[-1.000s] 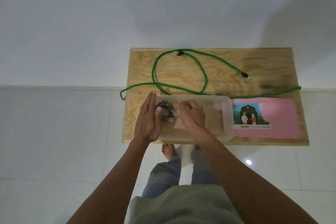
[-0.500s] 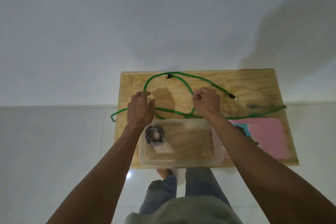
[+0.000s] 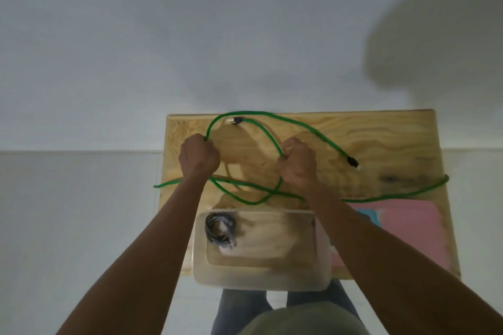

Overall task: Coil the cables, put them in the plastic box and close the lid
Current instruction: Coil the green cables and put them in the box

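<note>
Both hands were closed around the green cable (image 3: 261, 132) above the wooden surface (image 3: 381, 139). The left hand (image 3: 199, 157) gripped one strand near the surface's left side, and the right hand (image 3: 298, 163) gripped another strand near the middle. Between them the cable arched toward the far edge, where one dark plug (image 3: 236, 120) lay. A second plug (image 3: 352, 162) lay to the right of the right hand. Nearer loops crossed one another just beyond the clear plastic box (image 3: 261, 279), and the cable's ends trailed off past the left and right edges.

The box stood at the near edge, overhanging it slightly, with a coiled grey cable (image 3: 220, 230) lying in its left end. A pink sheet (image 3: 402, 226) with a blue patch lay beside the box on the right, partly hidden by the right forearm.
</note>
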### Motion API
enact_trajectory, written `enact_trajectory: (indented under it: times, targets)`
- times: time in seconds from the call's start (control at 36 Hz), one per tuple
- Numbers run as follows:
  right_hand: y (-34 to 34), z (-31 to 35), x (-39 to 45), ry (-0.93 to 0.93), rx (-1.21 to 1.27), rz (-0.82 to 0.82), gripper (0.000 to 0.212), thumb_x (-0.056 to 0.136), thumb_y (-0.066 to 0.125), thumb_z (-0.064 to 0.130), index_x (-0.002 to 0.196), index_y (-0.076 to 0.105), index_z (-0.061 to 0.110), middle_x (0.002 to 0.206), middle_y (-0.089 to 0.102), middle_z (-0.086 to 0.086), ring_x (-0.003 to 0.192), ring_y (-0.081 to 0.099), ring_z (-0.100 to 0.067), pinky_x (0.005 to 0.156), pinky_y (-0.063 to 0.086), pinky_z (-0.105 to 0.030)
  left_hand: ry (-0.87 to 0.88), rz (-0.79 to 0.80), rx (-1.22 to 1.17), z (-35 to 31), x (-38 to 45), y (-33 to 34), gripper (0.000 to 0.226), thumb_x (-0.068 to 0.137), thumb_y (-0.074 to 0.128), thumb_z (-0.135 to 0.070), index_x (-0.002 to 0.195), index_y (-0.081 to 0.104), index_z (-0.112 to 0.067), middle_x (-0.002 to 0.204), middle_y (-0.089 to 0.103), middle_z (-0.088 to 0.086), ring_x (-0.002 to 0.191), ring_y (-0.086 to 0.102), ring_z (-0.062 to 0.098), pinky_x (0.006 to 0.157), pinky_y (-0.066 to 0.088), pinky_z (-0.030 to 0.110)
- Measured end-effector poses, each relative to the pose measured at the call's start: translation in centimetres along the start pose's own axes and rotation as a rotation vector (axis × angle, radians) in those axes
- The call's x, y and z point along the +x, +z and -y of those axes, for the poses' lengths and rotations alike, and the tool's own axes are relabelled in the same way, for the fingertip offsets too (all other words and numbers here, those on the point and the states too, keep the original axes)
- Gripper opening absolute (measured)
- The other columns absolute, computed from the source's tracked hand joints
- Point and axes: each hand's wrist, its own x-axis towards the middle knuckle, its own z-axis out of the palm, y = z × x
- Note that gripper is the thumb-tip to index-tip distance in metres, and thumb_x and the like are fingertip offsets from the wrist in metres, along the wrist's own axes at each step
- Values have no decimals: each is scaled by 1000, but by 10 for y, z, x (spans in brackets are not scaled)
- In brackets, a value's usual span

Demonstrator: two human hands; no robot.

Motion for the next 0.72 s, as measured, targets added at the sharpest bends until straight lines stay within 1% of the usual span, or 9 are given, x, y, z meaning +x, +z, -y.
enact_trajectory:
  times: [0.06,0.11,0.17,0.22,0.39,0.5,0.58,0.67,0.72]
  targets:
    - [-8,11,-3,9,115,-4,33,87,61,8,119,65,16,116,67,-7,97,65,-18,82,42,-14,-6,-22,-160,-7,-3,-13,27,102,45,-18,112,65,-3,107,67,16,96,61,33,78,48,38]
    - [-19,24,-8,27,208,-35,30,87,61,9,116,66,15,110,66,-5,75,62,-10,63,45,-11,-23,-32,-322,-11,-4,-27,29,103,44,-23,115,63,-5,103,68,13,92,64,33,80,56,42]
    - [-32,37,-14,50,291,-83,25,87,60,10,111,69,15,100,66,-1,66,59,-7,49,41,-8,-65,-12,-525,-16,-8,-43,26,103,45,-25,109,62,-6,85,63,8,71,62,26,57,56,34]
    - [-44,47,-23,80,354,-112,21,89,59,13,106,68,19,87,66,4,64,61,-8,43,41,-9,-95,46,-730,-20,-15,-61,24,101,50,-23,105,65,-4,66,51,2,52,46,17,44,40,25]
    - [-73,62,-63,87,565,-143,10,82,66,6,82,71,15,80,69,-8,69,63,-19,62,52,-28,18,134,-1077,-27,-54,-119,11,96,58,-13,85,60,-11,43,31,-8,39,25,11,39,24,23]
    - [-106,83,-105,-56,800,-201,23,84,67,-3,105,69,5,73,65,-8,59,60,-16,62,51,-29,96,116,-996,-23,-65,-131,14,99,56,-16,104,63,-6,42,41,-8,37,37,11,45,37,28]
    - [-127,102,-141,-243,895,-211,23,86,66,-5,108,69,3,76,64,-6,60,58,-13,60,54,-25,153,138,-800,-23,-72,-129,24,99,55,-22,105,65,-1,65,61,6,54,59,21,58,55,36]
    - [-143,120,-167,-403,860,-258,22,89,65,-3,109,71,6,82,63,-2,61,57,-11,55,51,-22,270,128,-439,-32,-88,-129,40,97,57,-37,102,61,2,95,66,13,87,66,30,73,55,38]
    - [-154,130,-177,-500,736,-315,21,91,64,-1,107,73,11,85,64,-1,61,57,-8,53,50,-19,375,23,-328,-41,-100,-133,51,98,56,-39,130,52,2,126,60,19,118,57,35,94,47,41]
